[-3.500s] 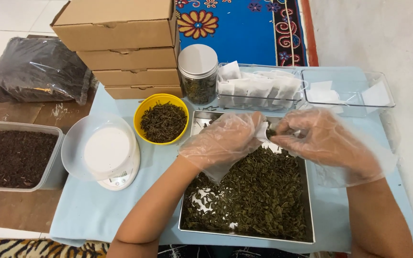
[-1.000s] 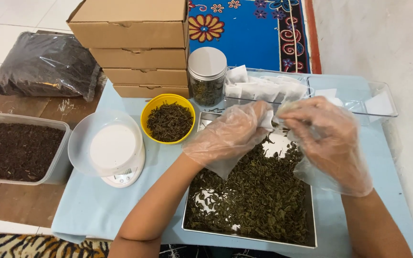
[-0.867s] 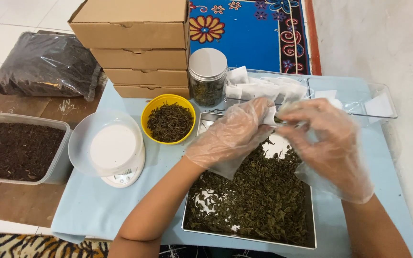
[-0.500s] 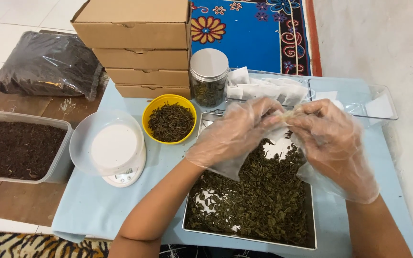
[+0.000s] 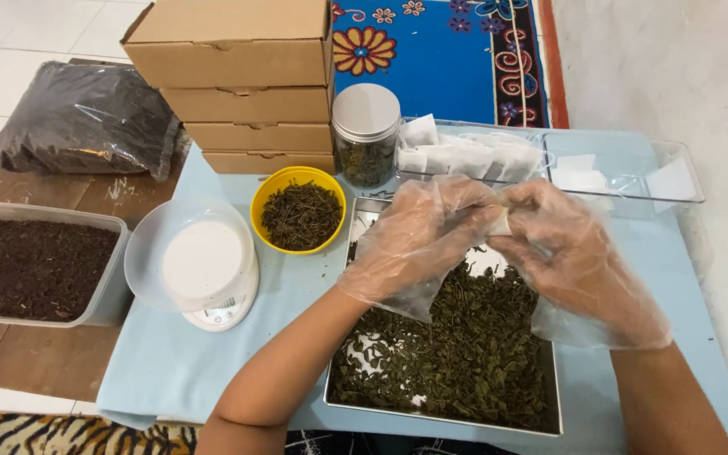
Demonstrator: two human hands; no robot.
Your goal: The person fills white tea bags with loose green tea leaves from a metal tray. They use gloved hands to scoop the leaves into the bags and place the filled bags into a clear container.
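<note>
My left hand [image 5: 419,240] and my right hand [image 5: 570,253], both in loose clear plastic gloves, meet above the far end of a metal tray [image 5: 343,312] full of dark green dried leaves [image 5: 457,354]. Between their fingertips they pinch a small white paper sachet [image 5: 499,226], mostly hidden by the fingers. A yellow bowl [image 5: 297,179] of the same leaves stands left of the tray. Behind the hands, a clear container [image 5: 473,156] holds several white sachets.
A white scale with a clear dish [image 5: 204,261] stands at the left, beside a plastic tub of dark crumbs [image 5: 31,265]. A lidded glass jar [image 5: 366,135], stacked cardboard boxes [image 5: 238,76], a dark plastic bag [image 5: 82,118] and a second clear container [image 5: 634,173] line the back.
Both hands have drawn closer together over the tray's far end, and their fingertips now close on the sachet. The camera view has shifted slightly.
</note>
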